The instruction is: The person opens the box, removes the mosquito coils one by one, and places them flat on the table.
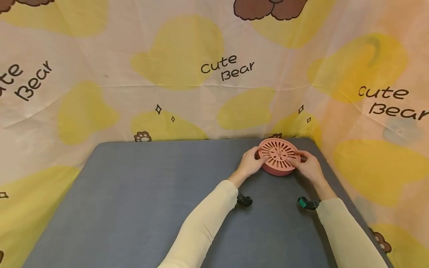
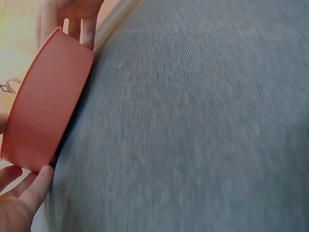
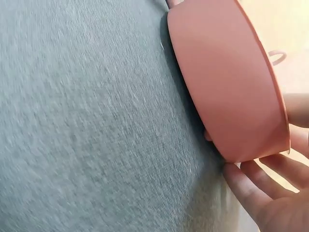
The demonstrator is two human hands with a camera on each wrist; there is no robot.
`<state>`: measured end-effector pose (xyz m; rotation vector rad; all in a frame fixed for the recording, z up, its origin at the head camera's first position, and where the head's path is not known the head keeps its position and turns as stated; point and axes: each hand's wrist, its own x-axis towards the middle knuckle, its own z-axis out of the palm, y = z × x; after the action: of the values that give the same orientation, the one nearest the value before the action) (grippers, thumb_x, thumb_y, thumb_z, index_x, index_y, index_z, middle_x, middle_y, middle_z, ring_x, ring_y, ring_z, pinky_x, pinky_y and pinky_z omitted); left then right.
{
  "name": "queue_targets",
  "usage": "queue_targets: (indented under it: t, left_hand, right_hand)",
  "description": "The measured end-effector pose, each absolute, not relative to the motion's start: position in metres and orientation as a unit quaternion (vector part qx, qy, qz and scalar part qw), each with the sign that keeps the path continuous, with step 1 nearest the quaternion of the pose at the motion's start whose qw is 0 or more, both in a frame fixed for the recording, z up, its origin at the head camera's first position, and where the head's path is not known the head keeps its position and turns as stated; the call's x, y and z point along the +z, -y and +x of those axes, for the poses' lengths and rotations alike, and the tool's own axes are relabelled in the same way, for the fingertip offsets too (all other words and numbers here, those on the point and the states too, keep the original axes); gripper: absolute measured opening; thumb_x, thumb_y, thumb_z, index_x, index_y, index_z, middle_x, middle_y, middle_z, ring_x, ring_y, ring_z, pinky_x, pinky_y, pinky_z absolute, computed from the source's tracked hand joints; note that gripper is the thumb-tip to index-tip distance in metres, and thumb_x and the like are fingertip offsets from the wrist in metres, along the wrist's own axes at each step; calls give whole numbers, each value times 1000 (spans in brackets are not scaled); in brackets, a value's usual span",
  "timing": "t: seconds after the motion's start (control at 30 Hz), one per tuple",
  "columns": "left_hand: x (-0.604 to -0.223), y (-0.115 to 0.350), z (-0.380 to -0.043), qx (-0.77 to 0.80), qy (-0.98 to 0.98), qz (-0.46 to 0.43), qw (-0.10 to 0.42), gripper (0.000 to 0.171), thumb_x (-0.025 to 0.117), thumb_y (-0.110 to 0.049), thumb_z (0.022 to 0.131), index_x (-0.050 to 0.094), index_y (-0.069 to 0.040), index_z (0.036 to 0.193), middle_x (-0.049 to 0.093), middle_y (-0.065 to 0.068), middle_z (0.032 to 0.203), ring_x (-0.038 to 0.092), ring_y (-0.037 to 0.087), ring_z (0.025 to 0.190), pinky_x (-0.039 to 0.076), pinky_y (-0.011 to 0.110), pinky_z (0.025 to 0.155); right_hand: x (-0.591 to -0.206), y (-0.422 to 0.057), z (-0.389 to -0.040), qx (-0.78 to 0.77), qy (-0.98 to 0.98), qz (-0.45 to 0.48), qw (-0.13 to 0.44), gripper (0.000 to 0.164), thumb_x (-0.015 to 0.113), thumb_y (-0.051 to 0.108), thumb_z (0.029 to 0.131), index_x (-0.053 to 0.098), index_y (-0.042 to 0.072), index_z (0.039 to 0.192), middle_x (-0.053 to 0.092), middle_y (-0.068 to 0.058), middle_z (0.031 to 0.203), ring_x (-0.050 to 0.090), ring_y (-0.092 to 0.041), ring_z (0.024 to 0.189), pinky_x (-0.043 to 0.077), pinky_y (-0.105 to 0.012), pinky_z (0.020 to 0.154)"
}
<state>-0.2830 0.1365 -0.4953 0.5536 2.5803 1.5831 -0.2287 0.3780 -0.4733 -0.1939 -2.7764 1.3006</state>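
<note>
While both arms reach out toward 1 o'clock, the bare left hand (image 1: 249, 162) and the bare right hand (image 1: 310, 168) hold a squat, round, coral-pink, plastic-looking container (image 1: 279, 172). Left grip: clamped on its 9 o'clock side, thumb over the rim of the pale-pink, round, slotted top (image 1: 279, 153), fingers at the side wall. Right grip: clamped on the 3 o'clock side, same layout. Small pink loop (image 3: 277, 51) sticks up from the top. Container is at about 2 o'clock on the grey-blue, fine-ribbed tabletop (image 1: 151, 204), near the far right corner; dark shadow along its base, can't tell if the whole base touches. Cream long sleeves (image 1: 201, 223) on both arms; black wrist-worn device (image 1: 245, 201) on the left, black-and-green wrist-worn device (image 1: 306, 203) on the right. Cream cloth with yellow blotches (image 1: 187, 96) and black "Cute Bear" lettering hangs from 9 through 12 to 3 o'clock.
</note>
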Motion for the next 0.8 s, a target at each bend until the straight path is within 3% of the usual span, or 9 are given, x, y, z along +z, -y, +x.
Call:
queue_targets:
  t: [0.13, 0.3, 0.5, 0.8]
  left_hand:
    - [-496, -128, -281, 512, -841, 171, 34, 53, 69, -33, 99, 55, -15, 147, 57, 6, 145, 51, 22, 135, 44, 39, 107]
    - [-493, -117, -278, 530, -833, 154, 42, 54, 72, -30, 97, 56, -14, 146, 57, 6, 145, 54, 22, 132, 49, 37, 100]
    - [-492, -99, -277, 534, -832, 147, 44, 55, 73, -30, 96, 57, -12, 145, 58, 7, 144, 57, 22, 127, 52, 35, 95]
    - [-491, -74, -271, 548, -824, 142, 36, 51, 75, -23, 94, 59, -10, 141, 64, 9, 133, 66, 18, 107, 54, 25, 76]
  right_hand:
    - [-473, -370, -227, 431, 899, -64, 35, 71, 70, 41, 96, 47, -2, 148, 50, -29, 143, 52, -44, 127, 45, -16, 75]
    - [-474, -362, -225, 427, 902, -53, 28, 73, 70, 44, 96, 47, -2, 148, 51, -29, 142, 54, -44, 126, 47, -23, 79]
    - [-474, -346, -226, 434, 900, -43, 27, 70, 71, 40, 96, 48, -2, 147, 53, -28, 140, 55, -43, 126, 46, -15, 75]
    - [-476, -324, -224, 448, 893, -38, 22, 69, 73, 41, 94, 51, 0, 146, 55, -26, 137, 57, -40, 123, 48, -17, 76]
